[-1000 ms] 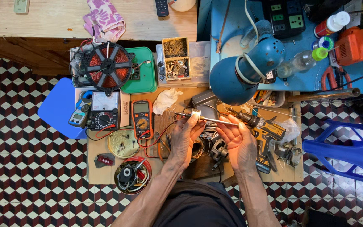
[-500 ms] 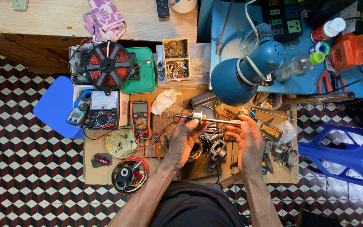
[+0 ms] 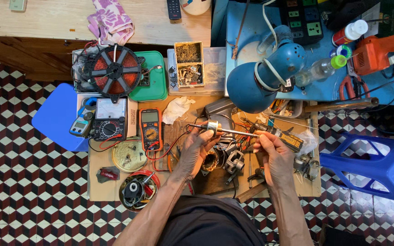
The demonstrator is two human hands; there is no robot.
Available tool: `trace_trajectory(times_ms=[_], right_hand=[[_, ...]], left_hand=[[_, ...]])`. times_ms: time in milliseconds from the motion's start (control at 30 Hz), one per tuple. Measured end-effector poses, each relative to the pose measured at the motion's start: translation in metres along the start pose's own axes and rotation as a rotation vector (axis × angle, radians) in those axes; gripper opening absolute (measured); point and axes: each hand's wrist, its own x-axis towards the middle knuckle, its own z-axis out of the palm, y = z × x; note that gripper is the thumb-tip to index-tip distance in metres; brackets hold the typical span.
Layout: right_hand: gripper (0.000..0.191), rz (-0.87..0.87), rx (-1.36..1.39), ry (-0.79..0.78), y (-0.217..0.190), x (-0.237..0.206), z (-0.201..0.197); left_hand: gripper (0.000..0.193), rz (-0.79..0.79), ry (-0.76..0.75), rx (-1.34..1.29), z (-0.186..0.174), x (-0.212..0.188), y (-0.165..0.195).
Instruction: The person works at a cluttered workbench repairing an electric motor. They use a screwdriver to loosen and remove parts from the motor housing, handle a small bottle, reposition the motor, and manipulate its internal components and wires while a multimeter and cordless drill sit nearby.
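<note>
The left hand (image 3: 196,150) is gripping the metal rotor shaft (image 3: 222,130) near its collar, while the right hand (image 3: 272,152) is pinching its far end, above the desk (image 3: 106,191). It seems rigid, light, likely slippery; hold the collar.

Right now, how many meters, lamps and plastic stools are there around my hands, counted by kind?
Meters: 3, a clamp meter, an analog multimeter, an orange digital multimeter
Desk lamps: 1, blue
Plastic stools: 2, one left, one right
Total: 6
</note>
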Motion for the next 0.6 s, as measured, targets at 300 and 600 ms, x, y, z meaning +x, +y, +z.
trace_trajectory(times_ms=[300, 600], right_hand=[[0.027, 0.179, 0.272, -0.136, -0.001, -0.004, -0.005], [0.019, 0.067, 0.142, -0.079, -0.002, -0.010, 0.000]], left_hand=[[0.034, -0.055, 0.011, -0.068, -0.005, 0.000, 0.003], [0.043, -0.056, 0.001, -0.033, -0.008, -0.004, -0.001]])
